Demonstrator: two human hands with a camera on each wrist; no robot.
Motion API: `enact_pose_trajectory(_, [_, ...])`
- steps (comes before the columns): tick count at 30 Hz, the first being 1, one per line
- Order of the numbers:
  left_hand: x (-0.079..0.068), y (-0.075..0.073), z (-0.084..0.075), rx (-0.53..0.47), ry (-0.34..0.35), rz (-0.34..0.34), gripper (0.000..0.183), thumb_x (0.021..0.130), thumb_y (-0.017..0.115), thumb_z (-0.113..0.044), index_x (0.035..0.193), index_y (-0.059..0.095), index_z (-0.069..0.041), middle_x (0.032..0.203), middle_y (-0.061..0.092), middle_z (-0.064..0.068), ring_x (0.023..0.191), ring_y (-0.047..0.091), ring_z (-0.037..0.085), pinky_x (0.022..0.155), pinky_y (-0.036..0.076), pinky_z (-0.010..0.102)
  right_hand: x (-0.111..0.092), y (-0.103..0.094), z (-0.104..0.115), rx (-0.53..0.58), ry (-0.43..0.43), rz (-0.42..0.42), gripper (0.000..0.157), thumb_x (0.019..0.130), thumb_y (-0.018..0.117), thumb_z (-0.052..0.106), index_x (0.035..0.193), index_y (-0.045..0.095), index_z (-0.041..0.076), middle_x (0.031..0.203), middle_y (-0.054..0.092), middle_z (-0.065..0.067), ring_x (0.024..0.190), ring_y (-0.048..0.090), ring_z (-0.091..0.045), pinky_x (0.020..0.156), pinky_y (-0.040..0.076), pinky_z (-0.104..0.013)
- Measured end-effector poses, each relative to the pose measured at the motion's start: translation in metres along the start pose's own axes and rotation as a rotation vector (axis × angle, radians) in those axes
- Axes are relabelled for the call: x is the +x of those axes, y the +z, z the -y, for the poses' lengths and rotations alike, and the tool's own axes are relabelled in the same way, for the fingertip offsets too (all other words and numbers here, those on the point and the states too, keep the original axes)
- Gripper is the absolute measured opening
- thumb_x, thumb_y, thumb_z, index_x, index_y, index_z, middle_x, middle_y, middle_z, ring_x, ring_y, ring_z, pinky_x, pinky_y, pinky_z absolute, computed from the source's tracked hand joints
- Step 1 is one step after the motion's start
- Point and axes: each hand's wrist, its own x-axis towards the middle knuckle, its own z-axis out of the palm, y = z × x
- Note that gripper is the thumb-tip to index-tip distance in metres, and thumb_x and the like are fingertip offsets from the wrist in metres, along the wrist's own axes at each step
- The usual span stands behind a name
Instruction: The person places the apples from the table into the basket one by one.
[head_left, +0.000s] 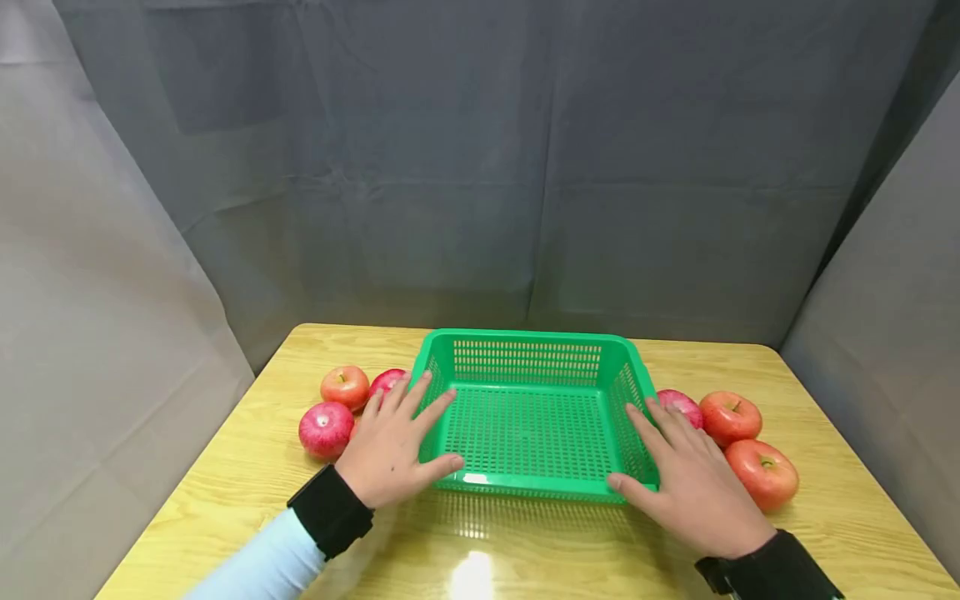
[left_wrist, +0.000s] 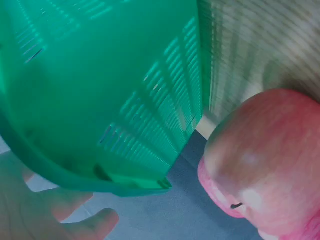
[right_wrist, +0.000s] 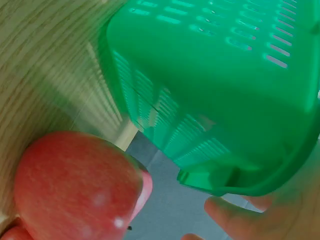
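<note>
A green plastic basket (head_left: 532, 429) with slotted walls stands on the table between my hands, and nothing lies in it. My left hand (head_left: 390, 454) is at the basket's left side, its fingers spread and nearly straight, overlapping the rim in the head view. At the right near corner is my right hand (head_left: 690, 483), likewise with fingers extended and thumb apart. In the wrist views, fingers (left_wrist: 92, 222) of the left hand and fingers (right_wrist: 232, 215) of the right hand show close by the basket's rim. Neither hand holds anything.
Left of the basket sits a cluster of apples, with a pale red apple (head_left: 345, 387) and a pink-red one (head_left: 326, 430), partly behind my left hand. Three apples, including a red apple (head_left: 762, 473), line the right side. Grey cloth (head_left: 420, 167) encloses the wooden table (head_left: 247, 475).
</note>
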Motion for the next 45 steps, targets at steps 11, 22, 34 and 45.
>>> enact_pose_trajectory(11, [-0.009, 0.009, 0.000, -0.005, 0.013, -0.002, 0.082, 0.084, 0.037, -0.077, 0.148, 0.031, -0.026, 0.155, 0.020, 0.009, 0.135, 0.016, 0.036, 0.104, 0.022, 0.064, 0.003, 0.012, -0.002, -0.042, 0.024, -0.006, 0.100, 0.084, 0.044, 0.074, 0.147, 0.025, -0.001, 0.151, 0.023, -0.022, 0.135, 0.016, -0.036, 0.104, 0.022, -0.064])
enact_pose_trajectory(22, [-0.012, 0.009, 0.004, -0.021, -0.027, 0.001, 0.083, 0.083, 0.035, -0.078, 0.148, 0.031, -0.028, 0.155, 0.021, 0.007, 0.136, 0.016, 0.031, 0.103, 0.023, 0.065, 0.006, 0.015, -0.004, -0.019, 0.082, 0.015, 0.103, 0.083, 0.046, 0.073, 0.146, 0.022, -0.005, 0.153, 0.015, -0.023, 0.137, 0.009, -0.035, 0.101, 0.024, -0.067])
enact_pose_trajectory(34, [-0.023, 0.016, 0.020, -0.046, -0.075, -0.013, 0.083, 0.083, 0.035, -0.079, 0.147, 0.035, -0.026, 0.151, 0.028, 0.009, 0.135, 0.019, 0.032, 0.103, 0.022, 0.065, -0.003, 0.025, -0.002, 0.011, 0.079, -0.034, 0.100, 0.084, 0.051, 0.070, 0.146, 0.023, -0.004, 0.153, 0.016, -0.020, 0.138, 0.008, -0.030, 0.102, 0.027, -0.063])
enact_pose_trajectory(45, [-0.025, 0.006, 0.042, -0.044, -0.092, -0.041, 0.081, 0.085, 0.040, -0.074, 0.146, 0.037, -0.022, 0.150, 0.031, 0.011, 0.135, 0.017, 0.034, 0.102, 0.022, 0.068, 0.001, 0.024, -0.003, 0.017, 0.056, -0.076, 0.099, 0.084, 0.056, 0.065, 0.147, 0.021, -0.003, 0.153, 0.017, -0.020, 0.138, 0.011, -0.031, 0.104, 0.025, -0.061])
